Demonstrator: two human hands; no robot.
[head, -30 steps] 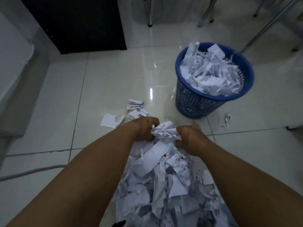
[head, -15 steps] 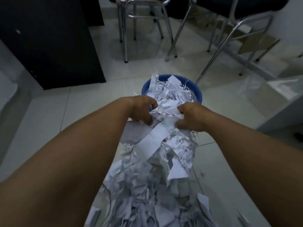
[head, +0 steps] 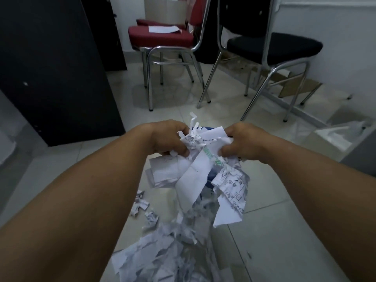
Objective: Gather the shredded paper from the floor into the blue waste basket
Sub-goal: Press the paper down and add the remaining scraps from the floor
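Between my left hand (head: pixel 168 138) and my right hand (head: pixel 242 141) I grip a big bundle of shredded paper (head: pixel 200 159), lifted off the floor, with long strips hanging down from it. The blue waste basket (head: pixel 211 177) is almost wholly hidden behind the bundle; only small blue patches show through the strips. More shredded paper (head: pixel 162 253) lies in a heap on the white tiled floor below my arms, with a few loose scraps (head: pixel 142 206) to its left.
A red chair (head: pixel 162 37) with a sheet of paper on its seat and a black chair (head: pixel 272 45) stand behind, on chrome legs. A dark cabinet (head: pixel 50 68) fills the left. A white box-like object (head: pixel 337 137) sits at the right.
Both hands have lifted the paper bundle up from the floor heap and carried it forward over the basket. The view has tilted up, so the chairs now show and the basket is covered.
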